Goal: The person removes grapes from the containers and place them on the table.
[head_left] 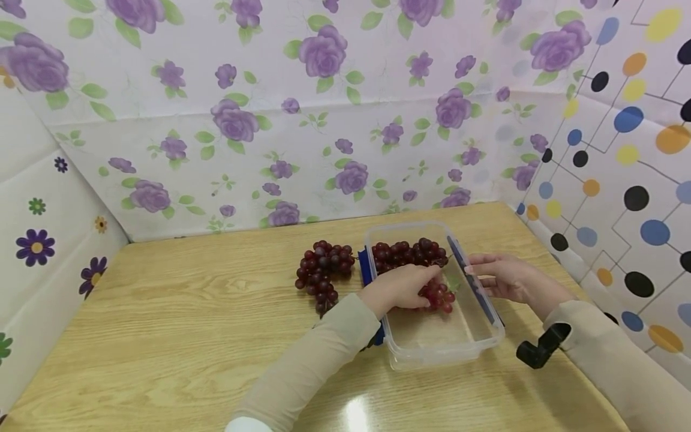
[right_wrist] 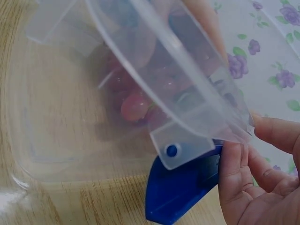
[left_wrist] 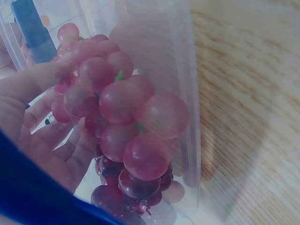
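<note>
A clear plastic container point(head_left: 442, 354) with a blue clip handle point(head_left: 364, 267) on its left side stands on the table. Inside it my left hand point(head_left: 402, 287) grips a bunch of light red grapes point(head_left: 439, 297), thumb and fingers about the fruit in the left wrist view. Behind that hand, a dark red bunch of grapes point(head_left: 402, 252) lies at the far end of the container. My right hand point(right_wrist: 265, 173) pinches the container's right edge beside a blue clip point(right_wrist: 183, 187). Part of the light red bunch is hidden under my left hand.
Another dark red bunch of grapes point(head_left: 321, 270) lies on the wooden table point(head_left: 189, 324), just left of the container. Floral sheeting point(head_left: 324, 150) hangs along the back, and dotted sheeting point(head_left: 637, 198) closes off the right side.
</note>
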### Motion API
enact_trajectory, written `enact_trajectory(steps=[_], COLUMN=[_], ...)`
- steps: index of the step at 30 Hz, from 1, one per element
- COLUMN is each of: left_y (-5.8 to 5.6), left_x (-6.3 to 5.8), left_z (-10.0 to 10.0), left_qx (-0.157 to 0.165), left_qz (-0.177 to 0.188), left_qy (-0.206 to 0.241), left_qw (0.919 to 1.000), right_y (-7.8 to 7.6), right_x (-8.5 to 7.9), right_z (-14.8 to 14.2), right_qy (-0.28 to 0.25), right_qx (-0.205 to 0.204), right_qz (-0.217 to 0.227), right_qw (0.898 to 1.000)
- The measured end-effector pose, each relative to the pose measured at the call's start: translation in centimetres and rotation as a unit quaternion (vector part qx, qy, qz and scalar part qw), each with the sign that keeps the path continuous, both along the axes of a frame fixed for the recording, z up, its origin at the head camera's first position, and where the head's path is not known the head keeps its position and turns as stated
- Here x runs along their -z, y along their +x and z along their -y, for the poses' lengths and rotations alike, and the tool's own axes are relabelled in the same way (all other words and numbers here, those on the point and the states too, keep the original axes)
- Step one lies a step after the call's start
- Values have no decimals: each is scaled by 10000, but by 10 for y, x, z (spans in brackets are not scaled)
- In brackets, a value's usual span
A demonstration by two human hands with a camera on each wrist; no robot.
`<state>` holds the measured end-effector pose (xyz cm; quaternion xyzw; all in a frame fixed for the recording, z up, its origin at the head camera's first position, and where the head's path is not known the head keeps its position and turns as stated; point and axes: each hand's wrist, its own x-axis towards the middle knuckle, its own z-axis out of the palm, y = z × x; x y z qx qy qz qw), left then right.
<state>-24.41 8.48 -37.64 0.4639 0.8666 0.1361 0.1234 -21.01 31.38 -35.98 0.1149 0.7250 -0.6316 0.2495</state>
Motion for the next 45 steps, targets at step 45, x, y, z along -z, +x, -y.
enact_trajectory(steps=[45], left_y=[1], left_x=[0], left_z=[-5], left_qx=[127], left_qz=[-225], left_qy=[-363], left_qw=[9990], right_y=[-1], right_x=[2], right_z=[0], right_qy=[-156], right_qx=[-39], right_qz=[-13], right_qw=[9999])
